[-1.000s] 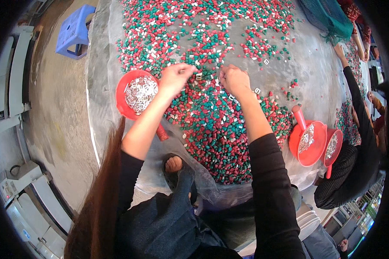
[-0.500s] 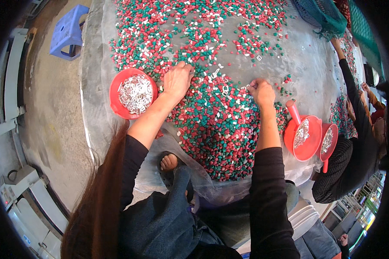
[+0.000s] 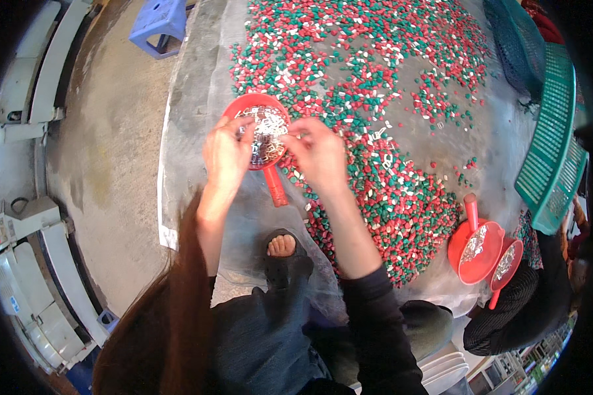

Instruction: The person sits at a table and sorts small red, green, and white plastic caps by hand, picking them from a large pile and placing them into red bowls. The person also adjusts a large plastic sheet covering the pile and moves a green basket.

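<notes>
Both hands hover over the red scoop point(image 3: 260, 125) of shiny metal bits: left hand point(image 3: 225, 155) and right hand point(image 3: 319, 153) with fingers pinched together on something too small to tell, right beside the red-and-green pellet heap point(image 3: 389, 191), handy for sorting.

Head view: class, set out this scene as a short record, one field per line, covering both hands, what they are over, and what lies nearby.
Left hand: left hand at the rim of the red scoop
Right hand: right hand over the scoop's other side
Scoop contents: small silvery pieces
Surface: grey sheet on the ground
Spread: red, green and white pieces
Nearby: two more red scoops, green baskets, blue stool
</notes>
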`<state>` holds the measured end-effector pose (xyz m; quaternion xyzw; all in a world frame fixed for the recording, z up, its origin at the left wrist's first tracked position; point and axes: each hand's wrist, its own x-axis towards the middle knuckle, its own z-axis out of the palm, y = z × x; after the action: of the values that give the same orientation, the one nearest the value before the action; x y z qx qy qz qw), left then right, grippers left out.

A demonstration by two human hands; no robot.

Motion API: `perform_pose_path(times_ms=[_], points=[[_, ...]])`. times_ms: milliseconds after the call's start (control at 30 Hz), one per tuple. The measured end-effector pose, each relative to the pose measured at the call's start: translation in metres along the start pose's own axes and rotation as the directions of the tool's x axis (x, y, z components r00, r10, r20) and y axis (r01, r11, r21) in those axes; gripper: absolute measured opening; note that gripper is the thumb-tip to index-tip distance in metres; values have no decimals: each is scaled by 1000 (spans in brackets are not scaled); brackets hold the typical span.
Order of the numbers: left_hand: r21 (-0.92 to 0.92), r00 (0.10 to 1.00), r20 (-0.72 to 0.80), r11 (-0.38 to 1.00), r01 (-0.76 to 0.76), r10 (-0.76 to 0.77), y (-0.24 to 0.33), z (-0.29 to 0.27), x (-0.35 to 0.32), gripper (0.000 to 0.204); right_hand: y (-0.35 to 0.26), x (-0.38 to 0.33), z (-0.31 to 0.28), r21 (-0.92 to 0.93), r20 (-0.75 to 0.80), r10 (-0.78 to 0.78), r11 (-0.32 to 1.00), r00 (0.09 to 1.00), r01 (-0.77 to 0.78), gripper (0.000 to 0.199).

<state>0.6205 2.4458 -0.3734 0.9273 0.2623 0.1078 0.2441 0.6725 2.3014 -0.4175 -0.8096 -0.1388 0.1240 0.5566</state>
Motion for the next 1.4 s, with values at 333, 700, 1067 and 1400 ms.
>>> perform_pose_path(times_ms=[333, 700, 1067, 1400], points=[[-364, 967, 241, 931, 9, 84, 37, 43, 9, 16, 85, 29, -104, -607, -258, 152, 743, 954, -283, 12], [-310, 896, 424, 951, 7, 132, 59, 69, -9, 18, 94, 49, -109, -926, 263, 116, 308, 958, 217, 18], [-472, 843, 529, 859, 197, 97, 50, 79, -4, 18, 115, 24, -177, 508, -82, 470, 778, 879, -369, 7], [-698, 817, 563, 600, 390, 123, 105, 121, 0, 19, 78, 15, -143, 527, 186, 171, 813, 968, -245, 11]])
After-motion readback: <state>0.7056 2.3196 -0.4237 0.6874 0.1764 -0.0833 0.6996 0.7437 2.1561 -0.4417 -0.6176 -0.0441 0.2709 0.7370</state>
